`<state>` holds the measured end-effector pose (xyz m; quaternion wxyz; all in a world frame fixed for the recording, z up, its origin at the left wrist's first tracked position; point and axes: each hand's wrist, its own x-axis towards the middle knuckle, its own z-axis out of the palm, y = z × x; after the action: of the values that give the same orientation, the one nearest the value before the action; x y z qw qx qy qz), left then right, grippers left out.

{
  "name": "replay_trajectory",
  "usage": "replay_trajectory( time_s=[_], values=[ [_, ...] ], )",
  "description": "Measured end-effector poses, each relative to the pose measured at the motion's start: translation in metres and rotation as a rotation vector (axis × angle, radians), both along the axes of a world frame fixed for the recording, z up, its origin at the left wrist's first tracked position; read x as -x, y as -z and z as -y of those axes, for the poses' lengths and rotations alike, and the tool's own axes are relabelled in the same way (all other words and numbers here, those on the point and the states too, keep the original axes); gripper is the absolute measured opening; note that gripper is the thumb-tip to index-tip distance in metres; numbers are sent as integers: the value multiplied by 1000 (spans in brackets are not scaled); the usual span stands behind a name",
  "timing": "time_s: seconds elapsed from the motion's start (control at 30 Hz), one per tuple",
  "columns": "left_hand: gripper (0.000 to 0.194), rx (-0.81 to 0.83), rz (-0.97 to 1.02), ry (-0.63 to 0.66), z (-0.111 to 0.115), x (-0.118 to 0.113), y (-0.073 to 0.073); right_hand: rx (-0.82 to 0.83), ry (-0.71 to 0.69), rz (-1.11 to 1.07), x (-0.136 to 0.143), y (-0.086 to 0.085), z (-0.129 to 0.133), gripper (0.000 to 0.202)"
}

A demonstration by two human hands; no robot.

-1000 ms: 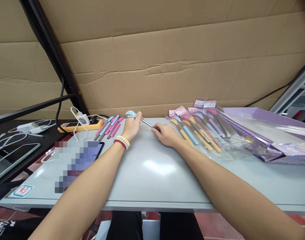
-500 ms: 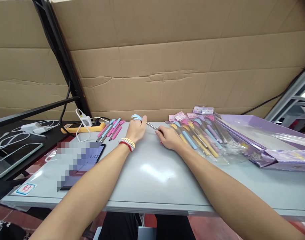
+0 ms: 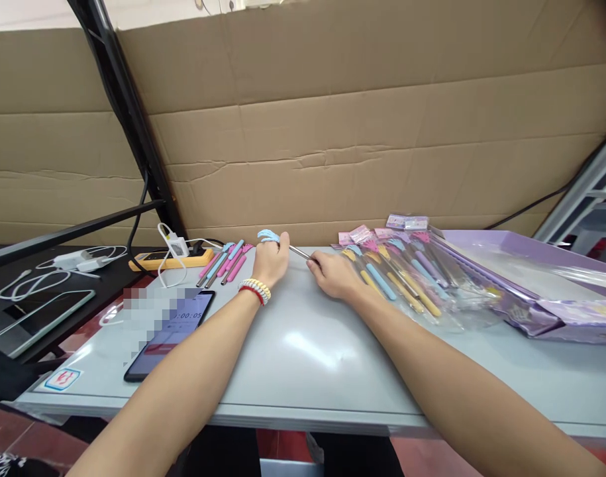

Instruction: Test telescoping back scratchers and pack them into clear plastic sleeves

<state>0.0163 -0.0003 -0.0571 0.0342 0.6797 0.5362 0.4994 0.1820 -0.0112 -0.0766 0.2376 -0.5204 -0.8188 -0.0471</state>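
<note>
Between my hands, over the grey table (image 3: 303, 358), is a back scratcher (image 3: 299, 252) with a metal rod and a light blue claw-shaped head. My left hand (image 3: 273, 260) is closed around it just below the head, which sticks out past the fingers. The fingers of my right hand (image 3: 331, 273) are closed on the rod's other end; the handle part is hidden in that hand. Left of my hands lie several pink and blue scratchers (image 3: 228, 263). To the right are several scratchers in clear packaging (image 3: 402, 271), with yellow, blue, purple and pink parts.
A purple box (image 3: 536, 318) with clear plastic stands at the right. On the left are a phone (image 3: 171, 334), an orange power strip (image 3: 151, 260) with a white charger, cables and a tablet (image 3: 44, 318). Cardboard (image 3: 332, 146) forms the back wall.
The camera view has shifted slightly, so the table things appear a little lower and further right. Both hands still hold the blue-headed scratcher in nearly the same pose.
</note>
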Motion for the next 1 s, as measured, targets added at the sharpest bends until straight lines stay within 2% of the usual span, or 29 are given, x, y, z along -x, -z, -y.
replay_trajectory(
  time_s=[0.13,0.57,0.8,1.0],
  values=[
    [45,-41,-17,20,2,-3,-2,-25,21,24,-1,-3,2,27],
    [42,-7,-52,66,4,-9,3,-43,28,42,-15,-6,4,27],
    [40,-29,-44,80,6,-10,2,-57,4,-16,-17,-4,1,27],
    [40,-43,6,87,7,-9,2,-35,-36,-160,-12,0,2,26]
  ],
)
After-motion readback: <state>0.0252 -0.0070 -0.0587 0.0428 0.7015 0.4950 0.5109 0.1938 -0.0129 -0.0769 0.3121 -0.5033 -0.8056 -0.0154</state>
